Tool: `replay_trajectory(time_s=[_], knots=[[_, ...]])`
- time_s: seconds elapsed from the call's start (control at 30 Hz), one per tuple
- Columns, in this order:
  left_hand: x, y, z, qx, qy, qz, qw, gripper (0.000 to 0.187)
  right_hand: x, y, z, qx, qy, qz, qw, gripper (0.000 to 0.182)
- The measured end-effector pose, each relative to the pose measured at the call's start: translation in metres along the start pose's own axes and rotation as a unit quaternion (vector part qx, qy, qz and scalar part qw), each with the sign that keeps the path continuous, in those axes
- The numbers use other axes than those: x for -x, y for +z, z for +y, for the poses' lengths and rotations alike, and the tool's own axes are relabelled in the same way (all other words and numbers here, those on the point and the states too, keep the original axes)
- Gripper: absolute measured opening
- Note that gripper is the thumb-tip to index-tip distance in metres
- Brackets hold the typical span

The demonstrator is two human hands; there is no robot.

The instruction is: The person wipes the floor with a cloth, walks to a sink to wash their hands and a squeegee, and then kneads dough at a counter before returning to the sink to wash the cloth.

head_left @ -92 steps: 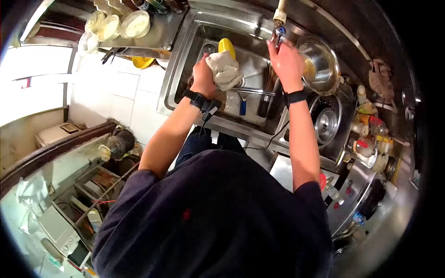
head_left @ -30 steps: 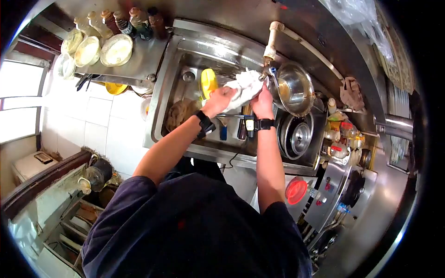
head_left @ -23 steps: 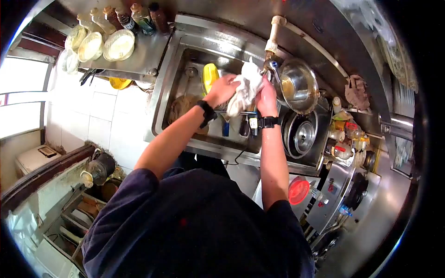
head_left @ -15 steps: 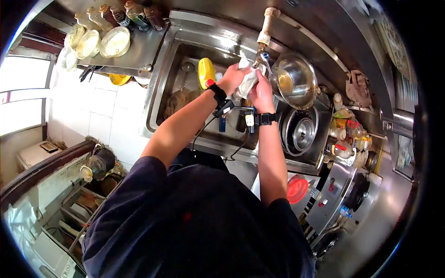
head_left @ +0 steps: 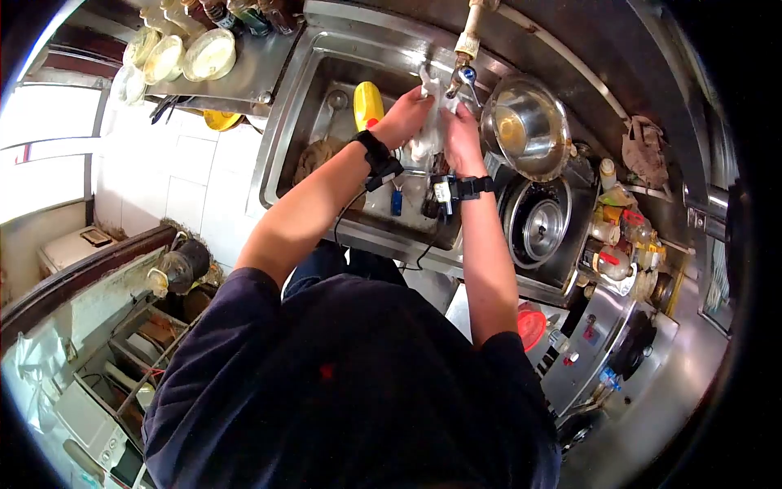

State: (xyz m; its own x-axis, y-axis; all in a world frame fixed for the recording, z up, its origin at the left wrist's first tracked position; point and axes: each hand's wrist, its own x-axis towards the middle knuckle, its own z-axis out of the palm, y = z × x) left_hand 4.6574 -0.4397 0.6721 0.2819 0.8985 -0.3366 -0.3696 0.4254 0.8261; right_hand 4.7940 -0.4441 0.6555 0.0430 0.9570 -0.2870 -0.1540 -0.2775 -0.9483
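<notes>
A wet white cloth [head_left: 425,134] hangs between my two hands over the sink, just below and left of the tap [head_left: 464,73]. My left hand [head_left: 405,118] has its fingers closed on the cloth's left side. On its right side, my right hand [head_left: 462,138] grips the cloth near the tap outlet. A yellow bottle [head_left: 368,106] lies in the sink [head_left: 279,151] beside my left hand. Below the cloth, a small blue item [head_left: 397,202] rests on the sink floor. Both wrists wear black straps with small devices.
A steel bowl [head_left: 525,126] stands right of the tap, with round pans [head_left: 542,228] below it. White bowls [head_left: 209,55] and several bottles sit on the left counter [head_left: 261,73]. A brown cloth [head_left: 318,159] lies in the sink's left part. Farther right is a stove [head_left: 586,334].
The cloth, bunched up before, now hangs longer and lower between my hands. My hands are slightly lower relative to the tap, and the whole view has shifted a little.
</notes>
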Motion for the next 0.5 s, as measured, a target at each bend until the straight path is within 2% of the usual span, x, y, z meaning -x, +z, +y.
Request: replay_trajectory(time_s=[0.03, 0.1, 0.17, 0.2, 0.23, 0.27, 0.33, 0.4, 0.43, 0.47, 0.5], knots=[[0.000, -0.001, -0.001, -0.024, -0.003, -0.003, 1.000, 0.030, -0.004, -0.006, 0.006, -0.004, 0.010, -0.045, 0.999, 0.031], [0.005, 0.000, 0.002, -0.049, -0.027, -0.020, 0.998, 0.035, 0.002, -0.001, -0.002, -0.020, 0.032, -0.048, 0.998, 0.037], [0.006, 0.003, 0.002, -0.044, -0.042, -0.021, 0.998, 0.038, 0.006, 0.003, -0.005, -0.012, 0.039, -0.046, 0.998, 0.057], [0.007, 0.005, 0.002, -0.039, -0.056, -0.022, 0.997, 0.041, 0.008, 0.003, -0.005, -0.010, 0.039, -0.046, 0.998, 0.057], [-0.008, -0.003, -0.010, -0.054, -0.129, -0.019, 0.990, 0.044, 0.010, 0.002, -0.004, 0.050, 0.003, -0.075, 0.996, 0.060], [-0.005, 0.000, -0.005, -0.052, -0.128, -0.018, 0.990, 0.044, 0.011, 0.003, -0.004, 0.110, -0.034, -0.105, 0.988, 0.063], [0.008, 0.007, 0.008, 0.018, -0.175, 0.022, 0.984, 0.044, 0.016, 0.009, -0.015, 0.132, -0.032, -0.079, 0.988, 0.056], [-0.006, -0.014, -0.024, 0.034, -0.142, 0.016, 0.989, 0.039, 0.016, 0.010, -0.017, 0.236, -0.020, 0.030, 0.971, 0.041], [-0.019, -0.032, -0.053, -0.052, -0.022, -0.029, 0.998, 0.037, 0.018, 0.008, -0.017, 0.174, -0.024, 0.019, 0.984, 0.034], [-0.026, -0.043, -0.066, -0.137, 0.099, -0.072, 0.983, 0.035, 0.014, 0.005, -0.013, 0.174, -0.025, 0.018, 0.984, 0.034], [-0.021, -0.039, -0.055, -0.137, 0.100, -0.071, 0.983, 0.035, 0.010, -0.001, -0.007, 0.140, -0.036, -0.004, 0.989, 0.032]])
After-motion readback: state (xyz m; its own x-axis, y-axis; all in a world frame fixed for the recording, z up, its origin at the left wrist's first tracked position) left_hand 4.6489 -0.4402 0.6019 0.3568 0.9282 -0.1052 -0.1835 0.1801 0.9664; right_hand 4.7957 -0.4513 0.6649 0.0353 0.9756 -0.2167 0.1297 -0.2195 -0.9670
